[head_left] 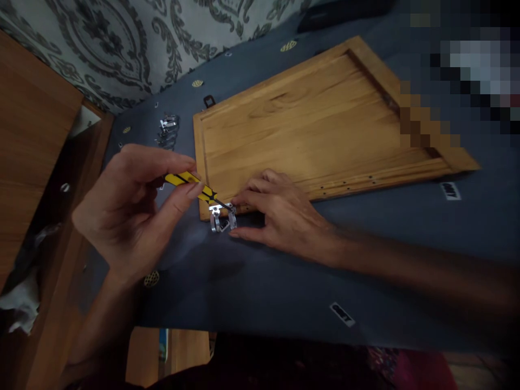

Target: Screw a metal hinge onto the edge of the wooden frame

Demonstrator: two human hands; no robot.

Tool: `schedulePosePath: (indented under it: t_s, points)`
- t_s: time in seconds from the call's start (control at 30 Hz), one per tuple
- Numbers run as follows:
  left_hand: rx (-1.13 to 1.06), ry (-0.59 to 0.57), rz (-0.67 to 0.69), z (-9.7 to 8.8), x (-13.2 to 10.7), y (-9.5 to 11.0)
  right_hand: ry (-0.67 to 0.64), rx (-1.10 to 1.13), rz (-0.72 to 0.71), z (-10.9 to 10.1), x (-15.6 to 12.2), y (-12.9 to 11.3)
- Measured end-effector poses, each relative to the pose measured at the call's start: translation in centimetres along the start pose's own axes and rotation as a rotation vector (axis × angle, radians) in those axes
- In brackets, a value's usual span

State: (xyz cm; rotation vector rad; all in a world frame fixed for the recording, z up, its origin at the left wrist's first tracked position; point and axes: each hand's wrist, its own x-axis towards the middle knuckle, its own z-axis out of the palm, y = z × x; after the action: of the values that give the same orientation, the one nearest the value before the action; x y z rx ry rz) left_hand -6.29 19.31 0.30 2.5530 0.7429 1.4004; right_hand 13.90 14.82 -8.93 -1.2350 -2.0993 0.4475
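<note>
In my left hand point(142, 206) I pinch a screwdriver with a yellow and black handle point(182, 179). Its dark shaft points down and right, and the tip reaches a silver metal hinge point(216, 214). That hinge sits at the near left corner of a framed wooden cabinet door point(300, 135), partly jutting past its edge. My right hand point(280, 211) steadies the hinge, index finger on the door side and thumb at the hinge's lower end. Whether the tip sits in a screw is too small to tell.
Several loose metal pieces point(167, 127) lie left of the door, on dark blue patterned cloth point(276, 292). A dark metal loop point(209, 101) is by the door's far left corner. Wooden furniture point(36, 135) borders the left, and a patterned curtain point(122, 43) the back.
</note>
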Motion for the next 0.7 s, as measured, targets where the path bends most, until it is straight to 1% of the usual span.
schedulePosePath:
  t_s: [0.07, 0.23, 0.27, 0.43, 0.7]
  points:
    - [0.005, 0.021, -0.024, 0.04, -0.19, 0.16, -0.005, 0.0, 0.005, -0.01, 0.02, -0.05]
    - [0.034, 0.043, -0.157, -0.1, -0.56, 0.71, -0.007, 0.002, 0.015, -0.07, 0.05, -0.16]
    - [0.021, 0.037, -0.16, -0.13, -0.54, 0.78, -0.006, 0.004, 0.016, -0.07, 0.06, -0.16]
    - [-0.035, -0.025, -0.084, -0.33, -0.3, 0.66, -0.011, 0.006, 0.015, -0.11, 0.07, -0.17]
    - [-0.035, -0.045, -0.096, -0.24, -0.11, 0.82, -0.018, 0.001, 0.014, -0.14, 0.07, -0.17]
